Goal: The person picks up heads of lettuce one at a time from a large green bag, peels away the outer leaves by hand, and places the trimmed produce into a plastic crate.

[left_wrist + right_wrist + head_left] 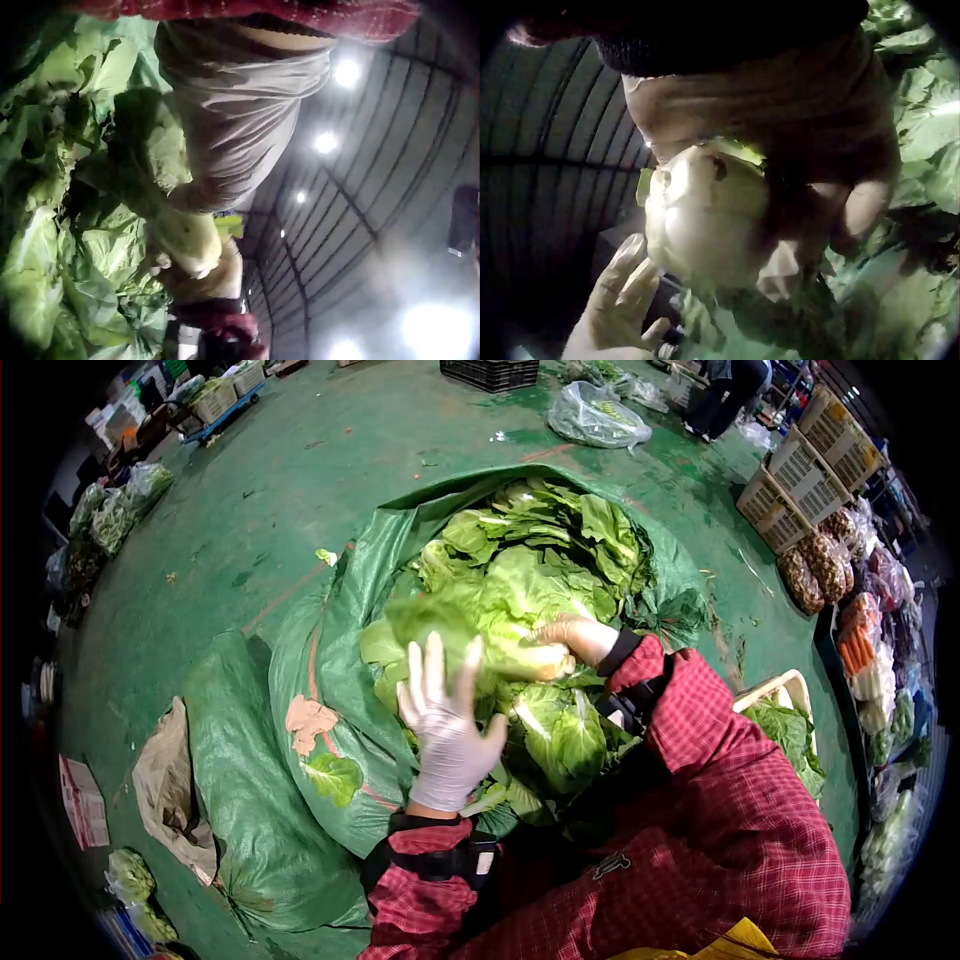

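"Where's the leafy head?"

"Just above the greens in the green sack, its pale cut end toward the person's right."

"How is it held?"

"The right hand grips it near the cut end, fingers curled round the firm base, probably because the leaves would tear or slip."

"And the left hand?"

"Gloved, fingers spread and nearly straight beside the blurred leaves, perhaps to leave room to work on them. Whether it touches them, I can't tell."

"Why is the sack's mouth so wide?"

"Likely so both hands can reach in. A second sack lies beside it on the floor."
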`<state>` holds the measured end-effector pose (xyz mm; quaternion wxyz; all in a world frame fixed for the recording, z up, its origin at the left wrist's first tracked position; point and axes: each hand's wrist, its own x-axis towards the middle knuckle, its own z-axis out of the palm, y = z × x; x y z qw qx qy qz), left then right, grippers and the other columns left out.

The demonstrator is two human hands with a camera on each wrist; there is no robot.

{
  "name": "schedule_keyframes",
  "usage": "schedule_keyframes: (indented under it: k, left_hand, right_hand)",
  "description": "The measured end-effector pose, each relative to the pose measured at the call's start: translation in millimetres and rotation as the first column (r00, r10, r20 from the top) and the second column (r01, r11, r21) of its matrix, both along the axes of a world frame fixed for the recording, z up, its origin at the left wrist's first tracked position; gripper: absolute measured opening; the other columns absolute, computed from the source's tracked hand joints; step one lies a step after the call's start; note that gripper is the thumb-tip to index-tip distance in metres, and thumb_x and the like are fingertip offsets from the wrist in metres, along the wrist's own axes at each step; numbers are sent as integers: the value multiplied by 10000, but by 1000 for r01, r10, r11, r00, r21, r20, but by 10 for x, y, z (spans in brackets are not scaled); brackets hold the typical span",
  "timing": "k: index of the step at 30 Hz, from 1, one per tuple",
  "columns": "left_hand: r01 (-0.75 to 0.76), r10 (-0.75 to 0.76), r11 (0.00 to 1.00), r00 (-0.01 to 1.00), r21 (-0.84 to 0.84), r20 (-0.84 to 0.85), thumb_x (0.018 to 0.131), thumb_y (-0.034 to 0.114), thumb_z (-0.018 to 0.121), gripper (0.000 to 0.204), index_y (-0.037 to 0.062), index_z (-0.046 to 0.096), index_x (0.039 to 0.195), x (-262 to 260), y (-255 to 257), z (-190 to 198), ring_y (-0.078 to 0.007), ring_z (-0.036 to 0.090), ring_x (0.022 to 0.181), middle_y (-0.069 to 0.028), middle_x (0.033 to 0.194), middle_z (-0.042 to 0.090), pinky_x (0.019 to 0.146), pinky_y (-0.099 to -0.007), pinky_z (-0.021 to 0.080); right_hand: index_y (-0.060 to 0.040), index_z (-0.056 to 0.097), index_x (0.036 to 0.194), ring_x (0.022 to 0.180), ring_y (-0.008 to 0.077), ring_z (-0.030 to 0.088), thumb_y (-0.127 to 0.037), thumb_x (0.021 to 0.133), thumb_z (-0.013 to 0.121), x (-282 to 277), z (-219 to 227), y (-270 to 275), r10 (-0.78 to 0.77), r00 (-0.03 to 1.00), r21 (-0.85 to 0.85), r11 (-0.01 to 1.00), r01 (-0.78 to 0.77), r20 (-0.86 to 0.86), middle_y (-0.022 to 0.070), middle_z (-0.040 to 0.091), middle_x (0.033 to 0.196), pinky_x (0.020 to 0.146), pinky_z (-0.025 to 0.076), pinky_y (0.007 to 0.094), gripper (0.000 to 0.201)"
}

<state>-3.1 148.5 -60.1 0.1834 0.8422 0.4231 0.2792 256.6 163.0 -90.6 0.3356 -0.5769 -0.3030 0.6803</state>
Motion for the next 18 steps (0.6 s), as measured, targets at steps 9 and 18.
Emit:
schedule_keyframes:
  k: [9,18]
  left_hand:
    - [407,188,735,646,-542,740,645,92,884,880,71,435,1403,-42,68,-329,-219,515,1255,-117,1347,513,1056,-441,409]
    - [-82,45,990,955,117,295,612,337,915,876,40,503,1325,-31,42,-205,-338,593,1085,-132,1161,612,1082,-583,341]
  right_hand:
    - [-29,457,1423,796,183,702,-319,1041,481,-4,324,-271,20,997,362,931,-46,76,141,705,1055,771,537,307,480]
    - [-116,174,1575,1410,294,362,-202,732,821,-182,376,-454,-59,944,582,799,-150,324,148,358,1550,1167,299,429,1067]
